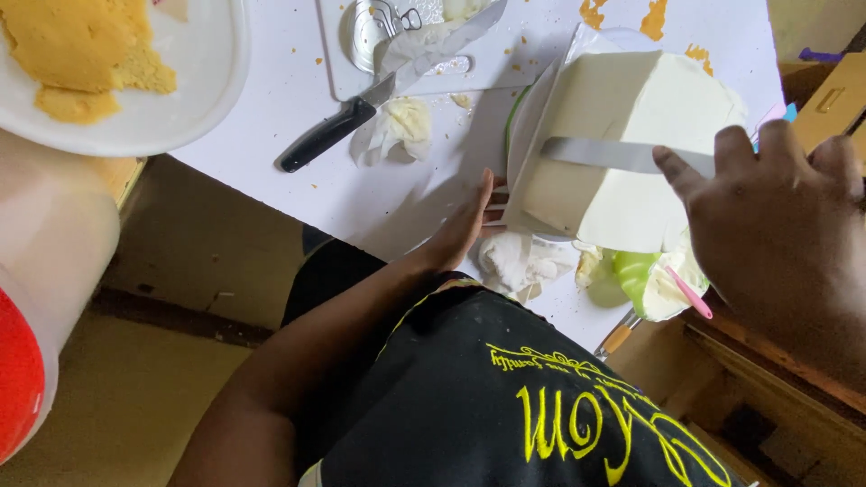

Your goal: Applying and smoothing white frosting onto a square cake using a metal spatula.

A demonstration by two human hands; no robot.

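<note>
A square cake (622,108) covered in white cream stands on the white table (379,189). My right hand (776,225) grips a long metal spatula (613,153) whose blade lies flat against the cake's near side. My left hand (465,225) reaches to the cake's left lower corner, fingers together, touching the edge of the board or stand under the cake. Whether it grips that edge I cannot tell.
A black-handled knife (361,113) smeared with cream lies on the table beside crumpled tissue (401,126). A white plate (194,81) with yellow cake scraps sits top left. A green bowl (654,280) with cream and a pink spoon stands near the table's edge.
</note>
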